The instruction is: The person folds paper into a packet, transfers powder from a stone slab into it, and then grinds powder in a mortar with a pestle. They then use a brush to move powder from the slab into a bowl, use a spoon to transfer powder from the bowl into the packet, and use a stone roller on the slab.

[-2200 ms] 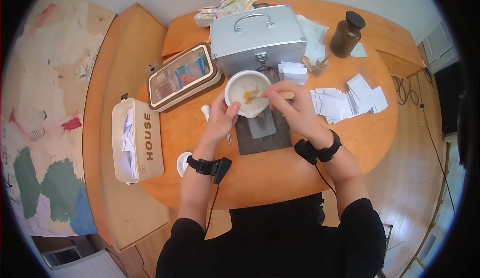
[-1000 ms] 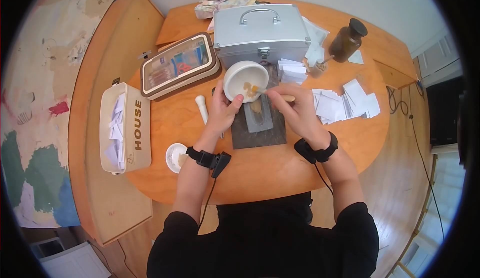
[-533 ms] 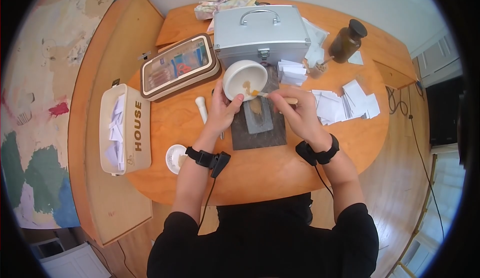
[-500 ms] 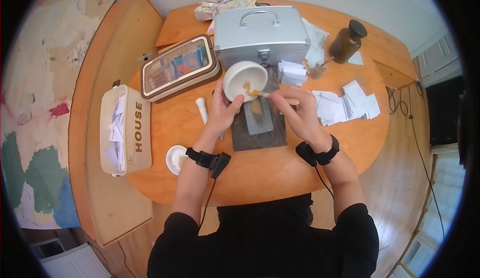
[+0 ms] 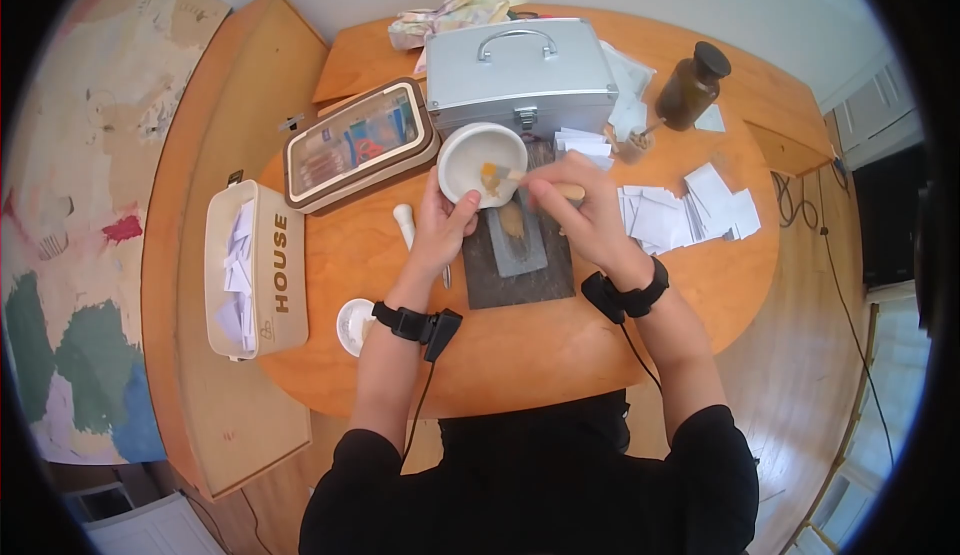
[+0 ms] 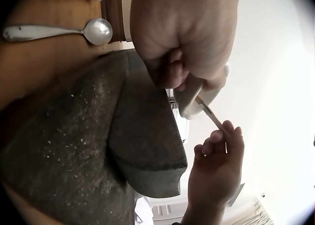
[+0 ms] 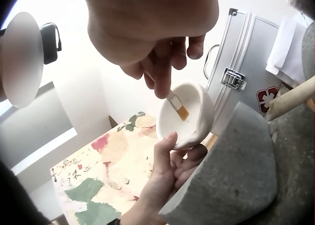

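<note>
My left hand [image 5: 445, 227] grips a white mortar [image 5: 458, 160], thumb over its rim, tilted above a dark slab [image 5: 490, 290]. Between the fingers of my right hand [image 5: 592, 213] is a flat brush with a wooden handle [image 5: 572, 192]. Its orange-tipped bristles [image 7: 183, 112] are inside the mortar, near a small patch of tan powder. Below the mortar, a grey stone block [image 5: 520, 261] lies on the slab with brown powder [image 5: 512, 221] heaped on its top. The left wrist view shows the brush [image 6: 212, 115] reaching from the right hand [image 6: 216, 178] into the mortar.
A white pestle [image 5: 404, 223] and a metal spoon [image 6: 97, 32] lie left of the slab. A white dish [image 5: 352, 327] is nearer the front. Behind stand a silver case [image 5: 520, 70] and lidded box [image 5: 350, 145]; paper packets [image 5: 665, 217] and a brown bottle [image 5: 690, 90] are at right.
The mortar first tilted further and moved up, bringing the powder on the block into view. Since half a second ago it has shifted slightly left, and the brush has moved left, deeper into it.
</note>
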`<state>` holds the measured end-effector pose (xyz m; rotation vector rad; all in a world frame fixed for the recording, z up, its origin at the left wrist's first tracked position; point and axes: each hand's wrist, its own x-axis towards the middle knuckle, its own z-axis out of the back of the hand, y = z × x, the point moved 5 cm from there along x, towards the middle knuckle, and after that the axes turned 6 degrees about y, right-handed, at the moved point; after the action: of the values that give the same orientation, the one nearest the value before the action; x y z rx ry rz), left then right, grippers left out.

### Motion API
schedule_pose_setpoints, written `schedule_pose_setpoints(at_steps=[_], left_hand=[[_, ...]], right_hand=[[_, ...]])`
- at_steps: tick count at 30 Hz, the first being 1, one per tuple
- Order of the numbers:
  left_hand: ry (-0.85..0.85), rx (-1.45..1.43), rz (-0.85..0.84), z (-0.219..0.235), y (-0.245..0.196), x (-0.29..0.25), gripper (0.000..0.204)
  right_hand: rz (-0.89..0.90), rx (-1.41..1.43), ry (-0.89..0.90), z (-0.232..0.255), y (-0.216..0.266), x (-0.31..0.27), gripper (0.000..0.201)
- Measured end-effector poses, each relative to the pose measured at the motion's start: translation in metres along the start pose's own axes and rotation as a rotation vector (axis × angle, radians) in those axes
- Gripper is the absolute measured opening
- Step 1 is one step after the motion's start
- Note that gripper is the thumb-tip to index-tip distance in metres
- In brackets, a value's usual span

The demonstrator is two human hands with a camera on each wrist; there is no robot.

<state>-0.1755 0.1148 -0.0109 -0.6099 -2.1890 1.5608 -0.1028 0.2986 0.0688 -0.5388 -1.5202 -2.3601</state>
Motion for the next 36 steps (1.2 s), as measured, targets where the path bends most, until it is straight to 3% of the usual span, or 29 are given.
schedule_pose_setpoints(at_steps=[2,8,14,18,20,26,29,32,36], left_hand=[[0.002,-0.036,0.031,-0.002,-0.001,0.001,0.045],[0.019,-0.124,0.104,-0.002,-0.002,0.002,0.043],[0.020,-0.135,0.135,-0.002,0.000,0.000,0.042],[0.036,-0.119,0.160,-0.003,-0.002,0.002,0.042],[0.016,-0.106,0.159,-0.003,-0.004,0.001,0.043],[0.023,-0.103,0.126,-0.006,-0.005,0.001,0.047],[0.058,-0.109,0.117,-0.003,-0.003,0.002,0.048],[0.053,-0.107,0.078,-0.006,-0.009,0.001,0.046],[0.080,-0.019,0.043,-0.010,-0.015,0.001,0.041]], right_hand=[[0.104,0.032,-0.076,0.001,0.014,0.011,0.013],[-0.023,-0.063,0.033,-0.004,-0.001,0.013,0.015],[0.093,-0.015,0.013,0.002,0.014,0.026,0.011],[0.085,-0.266,0.008,0.009,0.007,0.027,0.012],[-0.005,-0.297,0.001,0.014,0.004,0.021,0.013],[0.033,-0.123,-0.094,0.012,0.011,0.023,0.012],[0.001,-0.197,-0.025,0.007,0.005,0.010,0.013],[0.029,-0.074,-0.152,0.009,0.004,0.005,0.013],[-0.029,-0.217,-0.064,0.006,0.003,0.002,0.011]])
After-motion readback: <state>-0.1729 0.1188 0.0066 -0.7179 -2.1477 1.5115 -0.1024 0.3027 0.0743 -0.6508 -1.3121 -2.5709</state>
